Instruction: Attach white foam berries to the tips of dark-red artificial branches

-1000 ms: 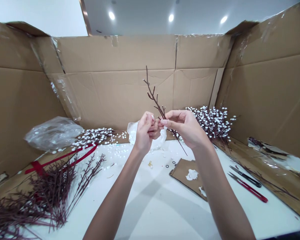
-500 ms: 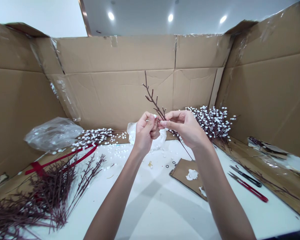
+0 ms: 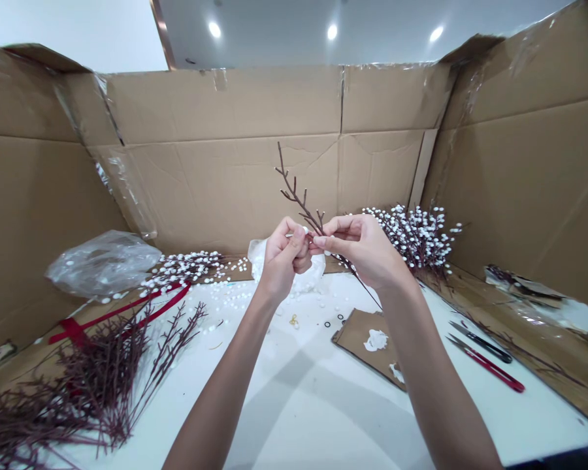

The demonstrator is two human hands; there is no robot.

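A brown artificial branch (image 3: 293, 189) with short bare side twigs rises tilted in front of me, its thin stem running down to the right. My right hand (image 3: 355, 248) pinches it partway along. Against a lower twig, my left hand (image 3: 288, 251) pinches a small white bud (image 3: 306, 230), and the fingertips of both hands nearly meet. Behind my hands sits a white plastic bag or bowl (image 3: 313, 274), mostly hidden. Below my right wrist lies a cardboard piece (image 3: 360, 336) with white paste (image 3: 375, 340) on it.
Bare brown branches (image 3: 102, 365) heap at left with a red ribbon (image 3: 164, 300). White-budded branches lie at back left (image 3: 189, 266) and back right (image 3: 416, 238). A clear bag (image 3: 105, 264), black-handled snips (image 3: 483, 343) and red-handled snips (image 3: 490, 365) flank the white table. Cardboard walls (image 3: 235, 170) enclose it.
The branch's tip has tilted slightly to the left. The white bud shows a little more between my left fingertips. Both hands keep nearly the same place.
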